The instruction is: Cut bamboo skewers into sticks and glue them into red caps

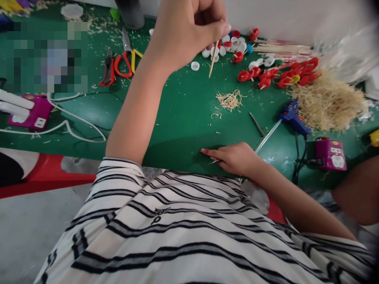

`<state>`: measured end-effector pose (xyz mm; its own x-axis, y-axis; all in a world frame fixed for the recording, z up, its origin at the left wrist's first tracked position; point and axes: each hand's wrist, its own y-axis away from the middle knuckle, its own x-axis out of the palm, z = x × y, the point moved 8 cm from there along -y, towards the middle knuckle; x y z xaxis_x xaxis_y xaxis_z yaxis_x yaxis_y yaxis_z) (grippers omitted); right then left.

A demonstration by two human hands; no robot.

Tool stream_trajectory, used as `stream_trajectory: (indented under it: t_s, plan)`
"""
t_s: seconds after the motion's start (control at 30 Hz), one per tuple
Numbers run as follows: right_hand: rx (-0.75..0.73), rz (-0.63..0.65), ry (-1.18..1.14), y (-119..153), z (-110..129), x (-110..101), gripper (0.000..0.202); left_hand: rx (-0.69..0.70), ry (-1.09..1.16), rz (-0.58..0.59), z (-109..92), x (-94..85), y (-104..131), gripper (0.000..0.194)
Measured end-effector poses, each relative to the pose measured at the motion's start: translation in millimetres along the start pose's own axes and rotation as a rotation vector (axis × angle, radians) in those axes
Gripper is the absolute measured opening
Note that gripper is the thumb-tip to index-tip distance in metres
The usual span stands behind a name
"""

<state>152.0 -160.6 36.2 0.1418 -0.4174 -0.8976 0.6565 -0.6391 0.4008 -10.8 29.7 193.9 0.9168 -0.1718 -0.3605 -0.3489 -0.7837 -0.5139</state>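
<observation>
My left hand (pixel 198 31) is raised over the back of the green table, thumb and fingers pinched on a bamboo stick (pixel 213 61). The stick hangs down with its pointed end lowest. Close to the front edge, my right hand (pixel 237 158) rests on the table with its index finger stretched out. A thin, pointed metal tool (pixel 213 161) sticks out from under its fingers; the rest of that tool is hidden. Between the hands lies a small heap of pale curled fibres (pixel 230 100). A short metal rod (pixel 256 124) lies behind the right hand.
A blue glue gun (pixel 294 117) and a purple power socket (pixel 331 154) sit at right, beside a fibre pile (pixel 331 100). Red caps on sticks (pixel 266 75) and loose white caps (pixel 237 44) lie behind. Scissors (pixel 126 59), pruners (pixel 108 69) and a white cable (pixel 83 122) are at left.
</observation>
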Motion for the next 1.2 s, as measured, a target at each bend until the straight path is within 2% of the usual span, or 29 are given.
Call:
stream_trajectory:
  t_s: [0.17,0.33,0.53,0.7,0.8,0.87,0.97,1.03,1.1,1.2]
  plan:
    - [0.071,0.006,0.014,10.9,-17.2,5.4,0.057,0.052,-0.106,0.028,-1.6,6.5,1.8,0.012]
    - [0.132,-0.023,0.069,6.4,-30.0,1.1,0.052,0.044,-0.148,0.051,7.5,15.9,1.1,0.011]
    - [0.32,-0.104,0.155,-15.1,-78.6,-20.3,0.059,-0.04,-0.179,0.098,20.5,31.3,0.7,0.011]
    - [0.399,-0.152,0.175,-30.7,-111.1,-35.1,0.062,-0.135,-0.197,0.104,30.3,38.7,3.5,0.011]
    - [0.43,-0.224,0.159,-31.3,-109.7,-45.2,0.06,-0.141,-0.193,0.093,33.4,39.1,4.5,0.01]
    - [0.383,-0.256,0.14,-32.3,-93.9,-48.6,0.059,-0.15,-0.195,0.09,37.2,38.0,4.6,0.01]
    - [0.161,-0.161,0.125,-39.6,-55.7,-39.7,0.058,-0.166,-0.198,0.083,44.7,35.1,4.6,0.014]
    - [0.081,-0.086,0.135,-42.9,-44.1,-32.6,0.062,-0.175,-0.2,0.084,49.6,34.7,4.9,0.015]
    - [0.136,-0.079,0.158,-43.9,-55.7,-32.9,0.062,-0.186,-0.204,0.093,54.5,37.2,5.8,0.014]
    - [0.31,-0.127,0.18,-39.6,-94.9,-41.8,0.058,-0.205,-0.209,0.126,61.8,46.3,7.6,0.011]
